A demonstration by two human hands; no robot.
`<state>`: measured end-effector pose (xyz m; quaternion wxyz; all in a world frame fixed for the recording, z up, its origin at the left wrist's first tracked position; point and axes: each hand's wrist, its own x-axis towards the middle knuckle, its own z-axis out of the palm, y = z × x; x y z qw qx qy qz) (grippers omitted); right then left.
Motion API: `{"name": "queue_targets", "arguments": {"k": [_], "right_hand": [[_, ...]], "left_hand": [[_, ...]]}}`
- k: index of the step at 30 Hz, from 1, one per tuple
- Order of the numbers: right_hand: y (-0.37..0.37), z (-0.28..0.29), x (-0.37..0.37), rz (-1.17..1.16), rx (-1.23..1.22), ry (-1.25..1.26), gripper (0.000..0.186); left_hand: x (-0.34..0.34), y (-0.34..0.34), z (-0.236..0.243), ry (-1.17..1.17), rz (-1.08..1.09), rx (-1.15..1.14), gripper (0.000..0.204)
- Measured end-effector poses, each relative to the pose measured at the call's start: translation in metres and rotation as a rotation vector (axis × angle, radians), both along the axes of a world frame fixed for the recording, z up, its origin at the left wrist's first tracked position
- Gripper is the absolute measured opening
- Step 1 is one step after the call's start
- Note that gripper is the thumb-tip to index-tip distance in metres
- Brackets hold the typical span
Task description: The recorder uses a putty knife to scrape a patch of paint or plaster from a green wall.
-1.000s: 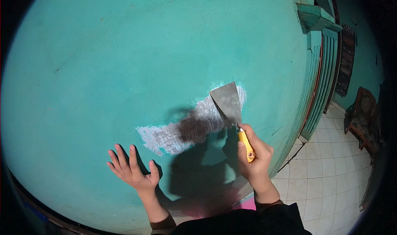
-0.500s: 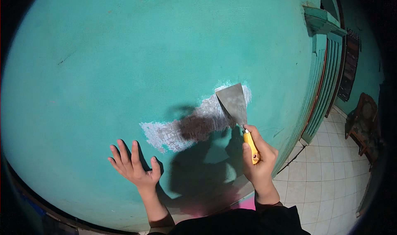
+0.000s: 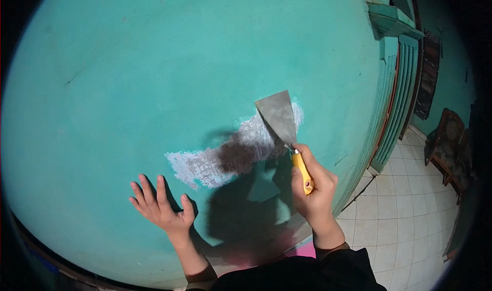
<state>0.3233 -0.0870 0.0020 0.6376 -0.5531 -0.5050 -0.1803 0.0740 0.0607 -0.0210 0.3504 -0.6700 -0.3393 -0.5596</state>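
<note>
Right hand (image 3: 313, 191) fisted round scraper (image 3: 285, 128), blade on wall (image 3: 154, 60); left hand (image 3: 163, 209) flat there, fingers spread.

A pale tiled floor (image 3: 410, 224) with dark grout lines fills the lower right of the view. Rising from it at the right is a teal ribbed wooden door frame (image 3: 397, 101) with a thin red-brown strip along its inner edge; a teal moulded ledge (image 3: 392, 19) caps its top. Beyond that, a dark rectangular panel (image 3: 428, 76) hangs on a teal side wall (image 3: 451, 86). Against the far right rim stands a dark brown carved wooden chair (image 3: 448, 147), partly lost in shadow. A small patch of pink surface (image 3: 306, 250) shows at the foot of the wall near the lower edge.
</note>
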Motion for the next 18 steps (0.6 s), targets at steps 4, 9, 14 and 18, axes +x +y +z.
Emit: {"name": "queue_targets", "arguments": {"k": [4, 9, 14, 18], "right_hand": [[-0.009, -0.009, 0.004, 0.046, 0.007, -0.014, 0.038], [-0.004, -0.004, 0.011, 0.004, 0.061, -0.05, 0.038], [-0.014, -0.008, 0.008, 0.036, -0.054, -0.041, 0.04], [-0.007, -0.008, 0.011, 0.061, 0.018, -0.036, 0.04]], "left_hand": [[0.004, -0.004, 0.002, 0.011, -0.004, 0.005, 0.057], [0.01, -0.007, 0.002, -0.005, 0.006, -0.01, 0.056], [0.009, -0.003, 0.002, 0.012, 0.012, -0.001, 0.057], [0.011, -0.002, 0.0, -0.011, 0.019, -0.009, 0.057]]}}
